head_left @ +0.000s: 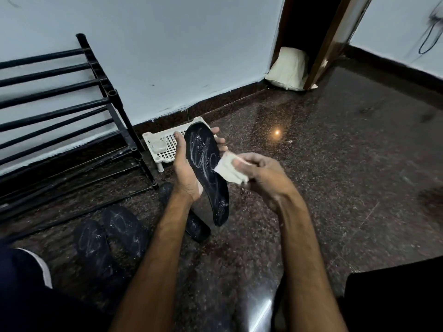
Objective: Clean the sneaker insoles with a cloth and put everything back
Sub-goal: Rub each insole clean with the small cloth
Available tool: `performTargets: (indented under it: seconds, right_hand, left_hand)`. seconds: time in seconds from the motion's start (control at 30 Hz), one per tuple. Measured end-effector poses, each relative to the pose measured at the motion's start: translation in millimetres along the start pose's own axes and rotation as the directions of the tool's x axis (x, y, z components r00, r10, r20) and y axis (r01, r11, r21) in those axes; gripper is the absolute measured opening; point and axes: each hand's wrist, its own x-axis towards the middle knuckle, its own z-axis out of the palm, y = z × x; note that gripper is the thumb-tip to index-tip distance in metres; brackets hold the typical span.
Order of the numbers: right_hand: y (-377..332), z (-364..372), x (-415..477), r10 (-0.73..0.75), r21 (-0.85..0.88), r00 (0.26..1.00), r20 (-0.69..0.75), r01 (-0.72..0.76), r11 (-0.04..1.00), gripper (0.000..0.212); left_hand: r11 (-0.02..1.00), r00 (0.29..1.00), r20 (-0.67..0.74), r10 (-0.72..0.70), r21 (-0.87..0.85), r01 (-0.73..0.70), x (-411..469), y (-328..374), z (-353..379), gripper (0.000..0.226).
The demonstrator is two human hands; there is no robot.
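Note:
My left hand (185, 173) grips a black insole (207, 171) from behind, holding it up with its toe end pointing away. White streaks and specks mark its face. My right hand (260, 172) pinches a folded white cloth (229, 170), which touches the insole's right edge near the middle. Three more black insoles lie on the floor: one (189, 221) partly hidden under my left forearm, and two (125, 226) (92, 245) side by side at lower left, both showing white marks.
A black metal shoe rack (72, 109) stands at the left against the wall. A small white perforated plastic stand (165, 144) sits behind my hands with a pale block on it. A white sack (288, 68) leans in the doorway. The dark granite floor (335, 152) stretches to the right.

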Motion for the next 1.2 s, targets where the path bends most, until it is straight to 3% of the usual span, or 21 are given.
performTargets:
  seconds: [0.07,0.13,0.17,0.2,0.23,0.33,0.4,0.43,0.5,0.53,0.57,0.6,0.67,0.77,0.83,0.9,0.97,1.03,1.07,1.13,1.2]
  right_hand:
    - [20,13,2,0.081,-0.378,0.995,-0.066,-0.1,0.92,0.008]
    - [58,8,-2,0.158,-0.759,0.964,-0.216,-0.267,0.594,0.009]
    - [75,0,-7,0.17,-0.808,0.942,-0.29,-0.336,0.484,0.012]
    - [86,-11,-10,0.189,-0.792,0.927,-0.325,-0.376,0.481,0.013]
    - [89,-21,-11,0.214,-0.731,0.927,-0.308,-0.374,0.571,0.012]
    - [67,-34,-5,0.167,-0.293,0.976,-0.141,-0.202,0.934,0.016]
    - [53,-23,0,0.152,-0.017,0.988,-0.003,-0.152,0.988,0.021]
    - [56,-15,1,0.191,-0.002,0.981,0.025,-0.191,0.982,0.02]
    - [78,-2,0,0.274,-0.35,0.954,-0.124,-0.3,0.887,0.009]
    - [94,-3,-1,0.229,-0.583,0.94,-0.254,-0.337,0.739,0.004]
    - [107,-8,-3,0.154,-0.714,0.925,-0.347,-0.367,0.596,0.006]
    - [115,-15,-3,0.117,-0.736,0.913,-0.39,-0.385,0.556,0.009]
    - [108,-30,2,0.135,-0.609,0.923,-0.361,-0.343,0.716,0.008]
    - [58,-34,5,0.03,-0.218,0.981,-0.192,-0.073,0.973,0.009]
    - [13,-20,0,-0.122,-0.027,0.992,-0.013,0.122,0.992,0.017]
    - [-13,-1,-1,-0.169,0.073,0.981,0.096,0.163,0.984,0.021]
    - [-14,17,5,-0.197,-0.154,0.98,0.009,0.196,0.968,0.018]
    - [-11,24,9,-0.348,-0.638,0.902,-0.256,0.113,0.761,0.015]
    - [-8,21,7,-0.452,-0.747,0.816,-0.359,0.039,0.664,0.015]
    - [-5,10,1,-0.512,-0.7,0.746,-0.426,0.087,0.709,0.015]
    - [-7,9,-1,-0.391,-0.403,0.867,-0.307,0.254,0.879,0.015]
  left_hand:
    - [0.999,1.0,-0.004,0.014,0.028,-0.014,2,2,2,0.093]
    - [0.999,0.999,-0.005,0.04,0.026,-0.04,3,6,3,0.095]
    - [0.999,0.999,-0.008,0.05,0.013,-0.05,3,7,3,0.095]
    - [0.999,0.998,-0.016,0.055,0.002,-0.055,3,8,2,0.095]
    - [0.998,0.998,-0.026,0.057,-0.004,-0.057,2,8,1,0.095]
    - [0.998,0.997,-0.044,0.059,-0.012,-0.06,-1,4,0,0.093]
    - [0.998,0.997,-0.052,0.061,-0.02,-0.062,-2,2,3,0.092]
    - [0.998,0.996,-0.056,0.065,-0.018,-0.066,-3,2,4,0.093]
    - [0.997,0.995,-0.062,0.074,0.003,-0.074,-2,3,6,0.094]
    - [0.997,0.995,-0.065,0.076,0.01,-0.076,-2,4,6,0.094]
    - [0.997,0.995,-0.069,0.074,0.008,-0.074,-2,6,6,0.094]
    - [0.997,0.994,-0.078,0.073,0.004,-0.073,-2,8,6,0.094]
    - [0.997,0.994,-0.086,0.069,-0.011,-0.07,-3,8,4,0.092]
    - [1.0,0.995,-0.097,0.014,-0.013,-0.016,-5,0,2,0.088]
    - [0.999,0.994,-0.099,-0.037,0.021,0.04,-6,-7,4,0.09]
    - [0.994,0.992,-0.07,-0.108,0.022,0.11,-8,-12,11,0.095]
    - [0.985,0.983,-0.065,-0.173,0.002,0.173,-9,-15,16,0.094]
    - [0.983,0.984,-0.076,-0.16,0.077,0.165,-7,-19,18,0.092]
    - [0.979,0.985,-0.095,-0.145,0.127,0.156,-5,-21,17,0.09]
    - [0.971,0.983,-0.117,-0.143,0.174,0.162,-5,-23,15,0.088]
    - [0.973,0.982,-0.096,-0.165,0.146,0.178,-6,-26,15,0.088]
